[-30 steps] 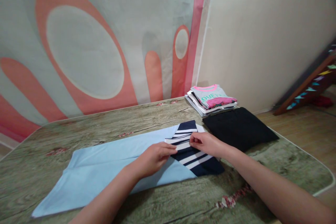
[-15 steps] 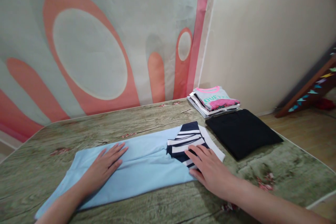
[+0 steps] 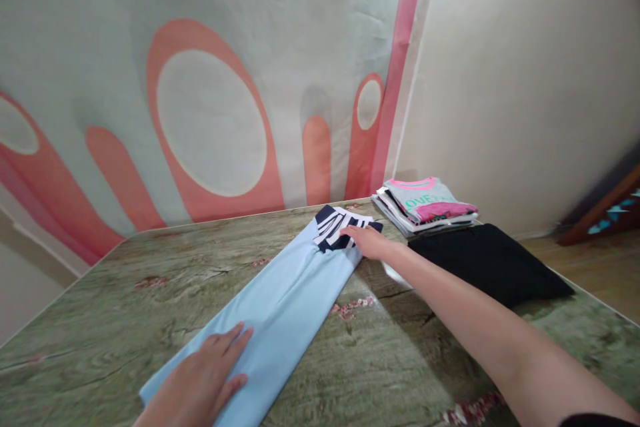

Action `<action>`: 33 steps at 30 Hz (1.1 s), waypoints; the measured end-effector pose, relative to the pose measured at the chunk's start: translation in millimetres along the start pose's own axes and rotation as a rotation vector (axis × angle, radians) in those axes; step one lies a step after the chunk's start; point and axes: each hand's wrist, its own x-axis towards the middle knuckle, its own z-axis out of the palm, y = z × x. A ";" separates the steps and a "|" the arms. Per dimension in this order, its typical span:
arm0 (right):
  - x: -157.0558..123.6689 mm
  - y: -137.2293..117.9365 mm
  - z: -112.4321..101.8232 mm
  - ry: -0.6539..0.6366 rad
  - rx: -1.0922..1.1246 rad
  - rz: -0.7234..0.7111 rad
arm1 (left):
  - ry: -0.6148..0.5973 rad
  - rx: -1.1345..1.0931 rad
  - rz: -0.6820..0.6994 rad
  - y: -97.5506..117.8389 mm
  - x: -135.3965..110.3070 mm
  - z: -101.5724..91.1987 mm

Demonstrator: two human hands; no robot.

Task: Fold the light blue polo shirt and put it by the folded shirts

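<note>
A light blue shirt (image 3: 285, 300) lies in a long, narrow fold, running slantwise from the near left toward the back of the table. At its far end is a folded-in navy-and-white striped part (image 3: 330, 230). My left hand (image 3: 207, 370) rests on the near end of the blue cloth with its fingers apart. Reaching far forward, my right hand (image 3: 369, 241) lies on the striped part, fingers stretched out and touching the cloth. Some of the far end is hidden beneath that hand.
To the right lies a folded black garment (image 3: 493, 260). Behind it stands a stack of folded clothes (image 3: 435, 207), a grey and pink top uppermost. The wood-patterned table (image 3: 110, 320) meets a wall with orange shapes (image 3: 317, 153) at the back.
The shirt has turned, its striped end swinging away toward the wall and its other end coming nearer. My right hand has moved forward with the striped end. The view has shifted too.
</note>
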 end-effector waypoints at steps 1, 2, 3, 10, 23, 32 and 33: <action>12.1 0.0 -1.7 0.002 0.026 0.037 | -0.028 -0.024 0.055 11.8 -6.7 -7.3; 22.7 -1.5 -2.8 0.014 0.041 0.072 | -0.051 -0.050 0.116 22.7 -10.9 -14.5; 31.4 -4.6 -2.9 0.035 0.046 0.111 | -0.067 -0.080 0.172 32.4 -11.7 -21.2; 35.6 -59.3 42.0 0.222 0.014 0.344 | 0.045 -0.097 0.371 44.9 56.7 -21.5; 75.8 -59.1 47.2 0.056 -0.025 -0.080 | 0.257 -0.149 0.163 137.3 61.8 37.7; -21.9 -91.2 25.3 0.221 -0.040 -0.226 | 0.372 0.002 0.647 91.2 33.1 44.2; -50.5 -97.3 23.3 0.199 -0.028 -0.284 | 0.366 -0.008 0.678 83.0 25.6 44.4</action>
